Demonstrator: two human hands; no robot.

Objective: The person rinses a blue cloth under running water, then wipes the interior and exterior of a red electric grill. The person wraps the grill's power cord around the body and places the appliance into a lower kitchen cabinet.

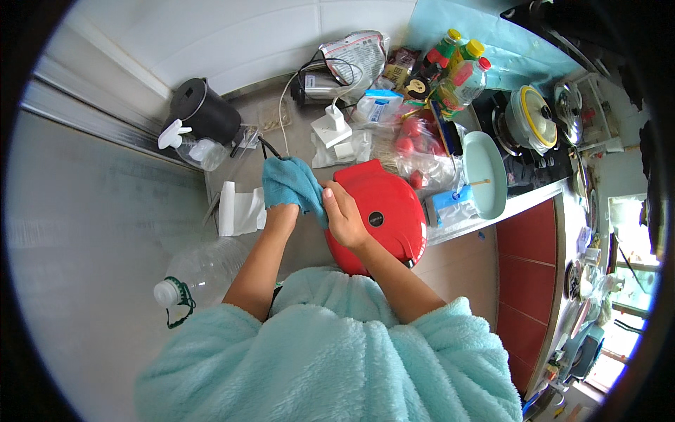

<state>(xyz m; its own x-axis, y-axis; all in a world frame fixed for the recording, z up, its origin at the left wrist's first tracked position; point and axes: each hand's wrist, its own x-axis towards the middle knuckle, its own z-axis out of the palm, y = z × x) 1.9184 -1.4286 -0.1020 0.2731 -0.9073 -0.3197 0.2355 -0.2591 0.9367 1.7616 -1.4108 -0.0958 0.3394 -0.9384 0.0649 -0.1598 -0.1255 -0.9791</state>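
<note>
A blue cloth (290,182) covers my left hand (283,215), so its fingers are hidden and only the wrist side shows. From the cloth's far end sticks out a looped black cord (271,149). My right hand (343,215) pinches the cloth's right edge between thumb and fingers. Directly below and right of that hand sits a closed round red electric appliance (393,200), which looks like an electric baking pan, with a dark round badge on its lid.
Left of the cloth lie white paper (241,211), a spray bottle (203,153) and a black bin (205,111). A large plastic bottle (205,269) lies nearer me. Behind are a white plug adapter (332,129) and bagged red items (414,142). A pale green tray (484,176) and pot (530,118) stand right.
</note>
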